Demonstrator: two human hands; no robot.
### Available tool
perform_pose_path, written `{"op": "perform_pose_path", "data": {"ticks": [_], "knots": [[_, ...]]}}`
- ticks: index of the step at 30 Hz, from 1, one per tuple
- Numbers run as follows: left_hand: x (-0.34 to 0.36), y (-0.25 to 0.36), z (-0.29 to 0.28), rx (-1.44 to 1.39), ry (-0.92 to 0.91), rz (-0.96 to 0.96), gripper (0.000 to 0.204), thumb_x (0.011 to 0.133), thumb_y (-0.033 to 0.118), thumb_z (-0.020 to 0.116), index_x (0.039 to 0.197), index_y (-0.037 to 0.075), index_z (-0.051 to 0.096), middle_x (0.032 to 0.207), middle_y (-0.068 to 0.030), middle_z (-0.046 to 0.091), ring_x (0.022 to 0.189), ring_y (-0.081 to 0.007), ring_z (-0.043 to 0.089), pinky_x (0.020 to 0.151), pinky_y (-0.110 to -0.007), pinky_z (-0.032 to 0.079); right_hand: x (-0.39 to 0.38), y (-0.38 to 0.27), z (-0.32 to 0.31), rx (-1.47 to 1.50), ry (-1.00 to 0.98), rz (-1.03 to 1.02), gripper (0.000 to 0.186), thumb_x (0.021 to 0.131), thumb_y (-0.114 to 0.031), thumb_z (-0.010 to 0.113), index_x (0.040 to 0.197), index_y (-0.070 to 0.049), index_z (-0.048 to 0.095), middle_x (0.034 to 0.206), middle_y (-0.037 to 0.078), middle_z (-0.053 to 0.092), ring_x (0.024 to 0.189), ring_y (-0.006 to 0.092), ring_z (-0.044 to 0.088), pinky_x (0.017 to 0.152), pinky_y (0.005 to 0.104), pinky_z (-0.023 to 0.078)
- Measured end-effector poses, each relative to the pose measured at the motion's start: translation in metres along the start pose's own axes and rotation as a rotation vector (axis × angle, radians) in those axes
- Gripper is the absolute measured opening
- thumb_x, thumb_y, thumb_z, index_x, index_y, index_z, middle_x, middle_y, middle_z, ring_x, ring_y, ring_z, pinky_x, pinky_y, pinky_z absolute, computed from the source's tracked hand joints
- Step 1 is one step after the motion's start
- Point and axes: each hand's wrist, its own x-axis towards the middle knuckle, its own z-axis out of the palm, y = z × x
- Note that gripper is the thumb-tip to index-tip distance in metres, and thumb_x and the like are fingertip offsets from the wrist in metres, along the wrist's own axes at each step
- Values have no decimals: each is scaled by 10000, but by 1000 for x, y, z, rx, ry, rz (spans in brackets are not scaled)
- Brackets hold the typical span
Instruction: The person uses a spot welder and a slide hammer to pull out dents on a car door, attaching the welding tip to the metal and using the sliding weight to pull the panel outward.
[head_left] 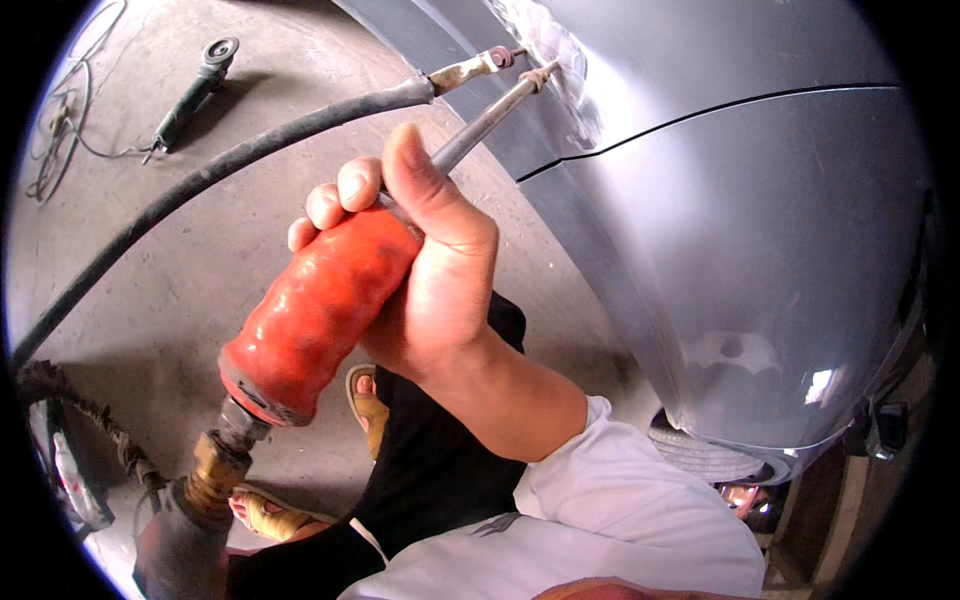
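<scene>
The right hand (440,270), fingers clamped around its red grip, holds a metal rod tool (315,310) above the concrete floor (290,50), long axis slanting from lower left to upper right, tip pointing at the sanded patch (578,95) near the seam edge of the grey car body (740,200).

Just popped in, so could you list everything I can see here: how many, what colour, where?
Tool: one, red grip and metal rod, centre
Hose or cable: one, black, arcing from left to upper centre
Car body: one, grey with pale patches, right
Tyre: one, grey, lower right
Angle grinder: one, dark green, floor at upper left
Floor: one, grey, beneath
Edge clutter: uncountable, mostly dark, lower left and lower right
Sandals: two, yellowish, lower left
Trousers: one pair, black, lower centre
Top: one, white, bottom
Right hand: one, bare, round the red grip
</scene>
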Motion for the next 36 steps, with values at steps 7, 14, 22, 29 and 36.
{"op": "perform_pose_path", "data": {"ticks": [7, 14, 22, 29, 36], "knots": [[-45, -42, 9, -699, -26, -586, 428, 940, 350, 608, 1297, 115, 578, 1110, -76, 670, 1094, -192, 608, 954, -400, 484, 2, 2, -2, -19, -24, -31, 342, 1002, -435, 630, 852, -129, 593, 838, -3, 582, 868, 189, 597, 843, 413, 526], [-77, -71, 23, -1249, 242, -1040, 545, 981, 493, 545, 1439, 200, 504, 1159, -5, 657, 1189, -112, 574, 1027, -365, 460, 4, 0, 0, -41, -31, -36, 395, 1000, -473, 617, 835, -115, 602, 824, 2, 591, 847, 190, 606, 835, 415, 531], [-97, -93, 17, -1205, 202, -1086, 721, 973, 516, 589, 1558, 160, 364, 1416, -99, 551, 1184, -253, 636, 997, -395, 540, 10, -15, 4, -52, 59, -112, 380, 947, -457, 710, 863, -113, 573, 815, 12, 609, 787, 203, 618, 778, 423, 558], [-68, -66, 16, -923, 57, -868, 800, 950, 448, 669, 1596, 156, 298, 1558, -130, 430, 1331, -310, 535, 1065, -530, 498, 15, -22, 4, -132, 40, -111, 404, 974, -476, 664, 868, -100, 561, 811, 26, 606, 779, 205, 611, 766, 403, 551], [-64, -45, 14, -1255, 182, -1011, 826, 937, 454, 682, 1604, 169, 287, 1586, -129, 403, 1377, -331, 492, 1096, -514, 473, -4, 6, 11, -65, 80, -49, 396, 1002, -464, 617, 837, -107, 572, 807, 16, 586, 809, 198, 600, 806, 400, 524]]}}
